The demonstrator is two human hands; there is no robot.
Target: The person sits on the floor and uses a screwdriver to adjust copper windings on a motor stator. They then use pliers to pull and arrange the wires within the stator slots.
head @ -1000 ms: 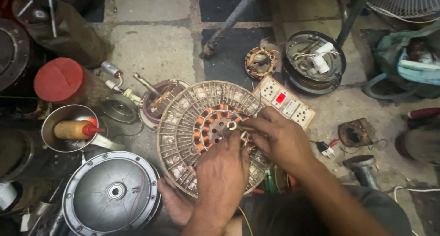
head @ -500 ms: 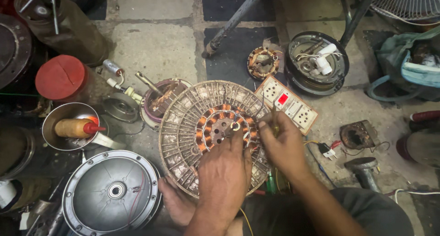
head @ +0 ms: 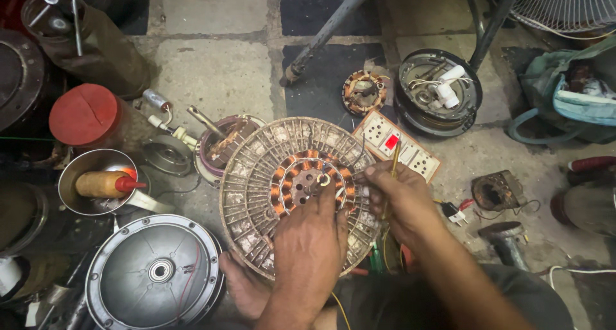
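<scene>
A round metal fan stator disc [head: 256, 195] with a ring of copper coils [head: 287, 176] lies on the floor in front of me. My left hand [head: 309, 240] lies on it, fingers stretched onto the coils beside the hub and a small white wire loop [head: 325, 179]. Just right of the coil ring, my right hand [head: 401, 202] pinches a thin yellow-handled tool [head: 393, 163] that points up over the disc's right edge. A bare foot [head: 240, 291] sits under the disc's near rim.
A white socket board with a red switch [head: 410, 152] lies behind my right hand. A grey motor cover [head: 154, 272] is at lower left. A steel bowl holding a bottle [head: 102, 184], a red-lidded tin [head: 83, 114], a small stator [head: 364, 91] and a black housing [head: 439, 93] surround the disc.
My right hand has drawn back from the top of the coil ring to its right side, with the yellow tool now standing up. My left hand stays on the coils.
</scene>
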